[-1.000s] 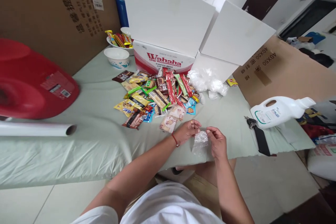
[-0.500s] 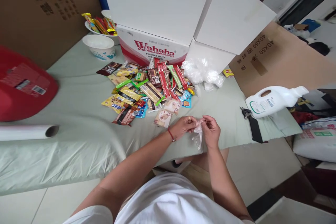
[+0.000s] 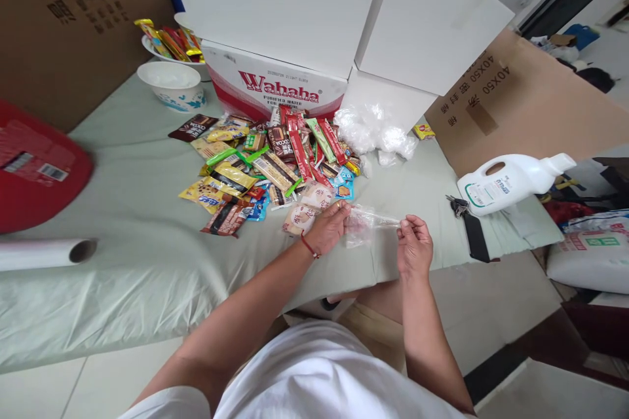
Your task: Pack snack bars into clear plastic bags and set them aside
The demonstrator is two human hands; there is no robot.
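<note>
Between my two hands a clear plastic bag (image 3: pixel 361 226) is stretched out above the front edge of the table. My left hand (image 3: pixel 330 228) pinches one side of it, close to two pale wrapped biscuits (image 3: pixel 299 217). On the other side, my right hand (image 3: pixel 414 245) grips a pulled-out corner between thumb and fingers. Behind the left hand lies a heap of wrapped snacks (image 3: pixel 275 167) in yellow, red, brown and green packets. A pile of crumpled clear bags (image 3: pixel 376 131) rests to the right of the heap.
A white Wahaha box (image 3: pixel 275 82) stands behind the heap. Paper bowls (image 3: pixel 171 85), one with snacks, sit at the back left. A red container (image 3: pixel 39 167) and a white roll (image 3: pixel 44 254) lie left. On the right are a white jug (image 3: pixel 511 183), keys (image 3: pixel 458 206) and a black phone (image 3: pixel 476 239).
My hands have moved apart, the left leftward and the right rightward. The bag, bunched between the fingers before, is now spread between them. The view has shifted slightly.
</note>
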